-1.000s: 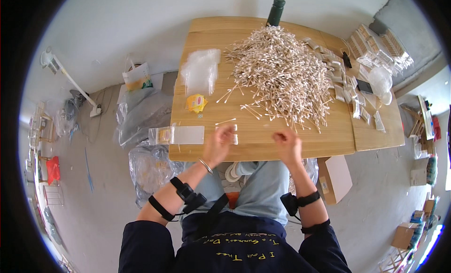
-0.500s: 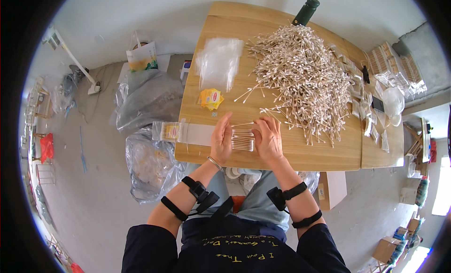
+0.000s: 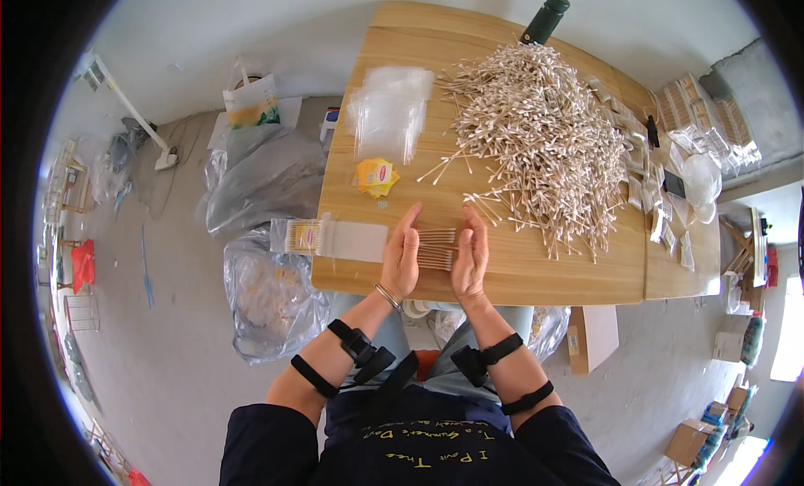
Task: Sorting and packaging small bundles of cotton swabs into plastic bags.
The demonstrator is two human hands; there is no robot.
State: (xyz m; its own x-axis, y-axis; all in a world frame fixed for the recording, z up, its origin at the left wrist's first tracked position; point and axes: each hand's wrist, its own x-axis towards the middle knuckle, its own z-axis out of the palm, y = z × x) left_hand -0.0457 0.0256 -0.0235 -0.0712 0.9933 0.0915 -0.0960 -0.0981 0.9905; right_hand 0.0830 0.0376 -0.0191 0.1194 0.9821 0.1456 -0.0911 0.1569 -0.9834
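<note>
A row of cotton swabs [image 3: 436,248] lies on the table near its front edge, between my two hands. My left hand [image 3: 403,256] stands on edge at the row's left end, fingers stretched out and palm turned inward. At the other end my right hand [image 3: 471,253] is held the same way, its fingers straight and its palm facing the row. Both palms are at or very close to the swab tips; whether they touch cannot be made out. Left of my left hand is a white card strip [image 3: 360,241], beside a clear pack of swabs [image 3: 305,236] with a yellow label.
A big heap of loose cotton swabs [image 3: 544,143] covers the table's middle right. Clear plastic bags [image 3: 390,113] and yellow cards [image 3: 377,177] lie at the left. A dark green bottle [image 3: 545,19] stands at the back. Filled packets [image 3: 657,205] lie far right.
My right hand has moved down slightly, and its bent fingers have straightened into a flat, upright palm. The lone swab by its fingertips no longer shows apart. My left hand has shifted slightly right.
</note>
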